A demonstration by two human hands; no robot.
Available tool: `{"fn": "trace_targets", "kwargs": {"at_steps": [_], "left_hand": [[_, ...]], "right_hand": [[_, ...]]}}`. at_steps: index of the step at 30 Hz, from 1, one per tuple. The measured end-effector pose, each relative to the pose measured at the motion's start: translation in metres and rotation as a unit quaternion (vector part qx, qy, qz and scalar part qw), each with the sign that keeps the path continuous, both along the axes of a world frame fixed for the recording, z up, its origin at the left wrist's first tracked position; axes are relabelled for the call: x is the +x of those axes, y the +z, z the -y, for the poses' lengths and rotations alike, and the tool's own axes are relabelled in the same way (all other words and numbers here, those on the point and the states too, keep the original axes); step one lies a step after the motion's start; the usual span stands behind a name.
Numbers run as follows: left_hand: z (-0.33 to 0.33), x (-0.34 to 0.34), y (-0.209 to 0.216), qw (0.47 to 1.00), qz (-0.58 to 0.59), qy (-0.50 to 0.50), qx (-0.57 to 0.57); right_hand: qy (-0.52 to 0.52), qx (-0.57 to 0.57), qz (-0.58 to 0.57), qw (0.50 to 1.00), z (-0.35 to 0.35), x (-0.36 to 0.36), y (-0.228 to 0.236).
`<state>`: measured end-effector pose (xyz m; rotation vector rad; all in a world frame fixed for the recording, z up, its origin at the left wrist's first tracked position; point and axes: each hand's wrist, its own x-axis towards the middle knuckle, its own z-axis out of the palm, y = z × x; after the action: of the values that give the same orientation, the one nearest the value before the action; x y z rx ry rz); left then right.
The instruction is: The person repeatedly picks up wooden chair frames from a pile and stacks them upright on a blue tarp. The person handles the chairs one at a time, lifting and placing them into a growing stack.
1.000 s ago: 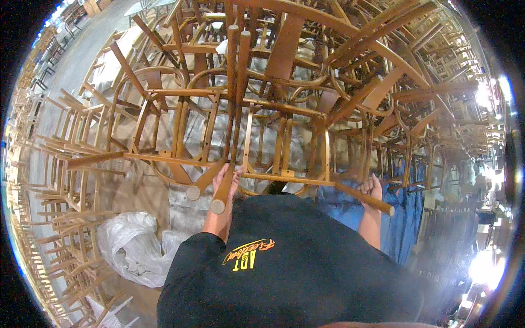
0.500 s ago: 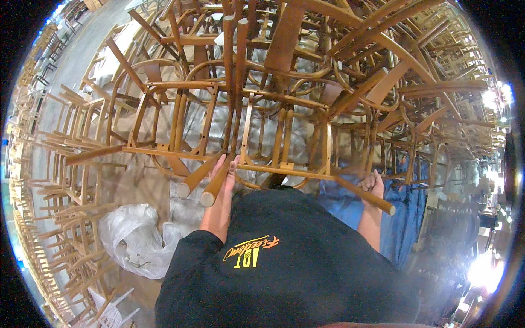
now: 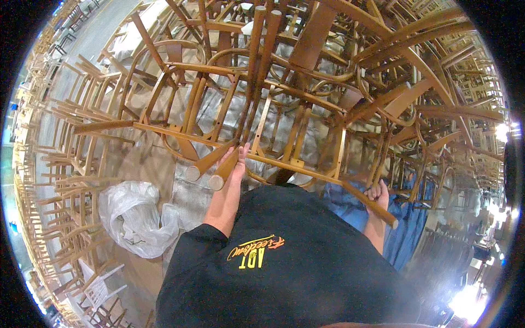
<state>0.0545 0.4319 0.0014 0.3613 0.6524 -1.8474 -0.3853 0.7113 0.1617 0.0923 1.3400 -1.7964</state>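
Note:
Two upside-down wooden chairs stand side by side in front of me, their brown frames touching or nearly so. My left hand [image 3: 234, 167] is closed around a pair of adjoining legs where the left chair [image 3: 180, 134] and the right chair [image 3: 306, 168] meet. The round leg ends point toward me and cover part of the palm. My right hand [image 3: 377, 194] is curled beside the near right leg [image 3: 383, 213] of the right chair. That leg passes in front of the hand, and what its fingers hold is hidden.
Stacked and tangled wooden chairs [image 3: 383, 98] fill the far side and right. More chairs [image 3: 71, 164] line the left. Crumpled translucent plastic [image 3: 139, 218] lies on brown floor covering at my left; a blue cloth [image 3: 402, 229] is at my right. A white chair [image 3: 98, 287] stands lower left.
The view has turned slightly, so the surroundings on the left appear higher. Both chairs appear farther up and to the right, and my hands stay at the same legs.

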Motion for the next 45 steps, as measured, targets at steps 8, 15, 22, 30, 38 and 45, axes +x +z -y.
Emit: {"fn": "trace_targets", "kwargs": {"at_steps": [8, 15, 22, 30, 38, 45], "left_hand": [[-0.002, -0.006, 0.014, 0.997, -0.06, 0.036, 0.03], [-0.023, 0.003, 0.008, 0.996, 0.005, -0.061, -0.057], [-0.038, 0.029, 0.009, 0.753, 0.526, -0.329, -0.219], [-0.04, 0.004, 0.081, 0.516, 0.769, -0.247, -0.285], [-0.041, 0.008, 0.083, 0.453, 0.806, -0.25, -0.286], [-0.039, 0.011, 0.08, 0.352, 0.842, -0.193, -0.361]], "right_hand": [[0.005, -0.011, -0.005, 1.0, -0.001, -0.001, -0.005], [0.0, 0.012, -0.002, 1.0, -0.001, -0.005, -0.015], [0.007, 0.018, 0.075, 0.997, -0.061, -0.042, -0.057], [-0.099, -0.053, 0.135, 0.984, -0.038, 0.038, -0.057], [-0.126, -0.132, 0.159, 0.97, -0.018, 0.016, -0.042], [-0.124, -0.111, 0.14, 0.976, -0.016, 0.009, -0.038]]}}
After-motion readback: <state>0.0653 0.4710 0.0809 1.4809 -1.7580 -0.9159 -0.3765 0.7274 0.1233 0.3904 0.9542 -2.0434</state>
